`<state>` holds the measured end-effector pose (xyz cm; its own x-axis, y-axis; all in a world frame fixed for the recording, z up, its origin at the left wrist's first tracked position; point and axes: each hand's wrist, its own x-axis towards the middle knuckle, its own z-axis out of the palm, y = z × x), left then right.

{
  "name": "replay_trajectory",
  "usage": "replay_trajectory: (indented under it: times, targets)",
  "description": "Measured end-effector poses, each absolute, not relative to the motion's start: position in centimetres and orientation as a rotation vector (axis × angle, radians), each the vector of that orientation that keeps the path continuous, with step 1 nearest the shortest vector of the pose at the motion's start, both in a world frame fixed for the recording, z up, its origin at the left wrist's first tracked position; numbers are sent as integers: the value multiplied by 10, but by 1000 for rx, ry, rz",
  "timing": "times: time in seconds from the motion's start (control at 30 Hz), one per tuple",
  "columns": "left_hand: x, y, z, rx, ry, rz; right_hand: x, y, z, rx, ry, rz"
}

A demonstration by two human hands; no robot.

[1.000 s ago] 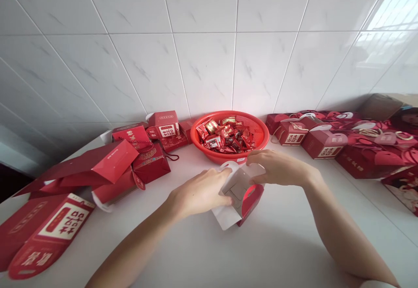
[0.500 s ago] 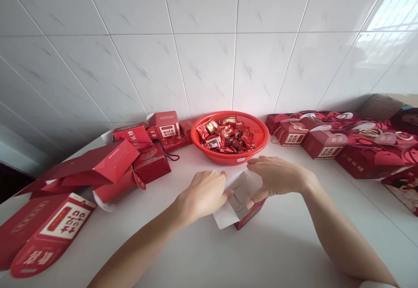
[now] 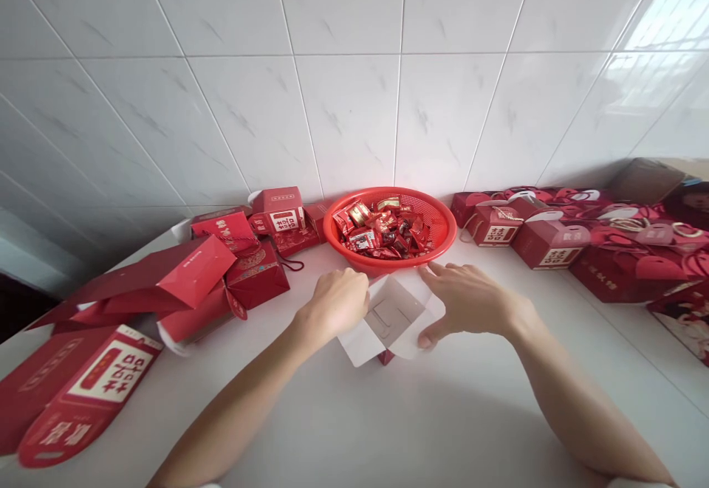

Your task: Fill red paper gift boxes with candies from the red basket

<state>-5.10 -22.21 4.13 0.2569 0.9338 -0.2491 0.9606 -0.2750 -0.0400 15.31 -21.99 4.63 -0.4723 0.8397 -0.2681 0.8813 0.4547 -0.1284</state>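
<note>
An unlidded gift box (image 3: 394,309), white inside and dark red outside, stands on the white table in front of me, its flaps folded outward. My left hand (image 3: 339,302) is curled at the box's left side, its fingers closed on the edge by the left flap; the fingertips are partly hidden. On the other side, my right hand (image 3: 470,302) lies against the right flap with thumb and fingers spread apart. Just behind the box is a red plastic basket (image 3: 396,267) holding wrapped candies (image 3: 382,229).
Red boxes with handles (image 3: 554,243) crowd the right side of the table. To the left lie folded red cartons (image 3: 72,392) and more red boxes (image 3: 258,275). A tiled wall (image 3: 348,119) rises behind everything.
The box has shifted slightly left, and its right flap is now spread outward where it stood up before. My left hand has moved a little left and away from me.
</note>
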Motion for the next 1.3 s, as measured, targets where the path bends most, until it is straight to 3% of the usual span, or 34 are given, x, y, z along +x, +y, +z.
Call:
replay_trajectory:
  times: [0.4, 0.83, 0.9, 1.03, 1.13, 1.2, 1.3]
  targets:
    - [-66, -200, 30, 2327, 1761, 98, 156, -209, 43, 1554, 2571, -429]
    - [-95, -188, 53, 2279, 1608, 577, 189, -202, 61, 1740, 2903, -349]
    - [-100, -170, 54, 2274, 1572, 649, 193, -188, 55, 1699, 3050, -577]
    - [-91, -118, 48, 2320, 1581, 501, 184, -148, 36, 1507, 3220, -1529]
    - [-72, -77, 36, 2343, 1638, 392, 165, -115, 19, 1801, 3121, -2079]
    - [-61, -54, 27, 2329, 1675, 395, 152, -98, 10, 2052, 2943, -2322]
    - [-54, -33, 14, 2293, 1682, 394, 141, -83, 1, 2161, 2827, -2403]
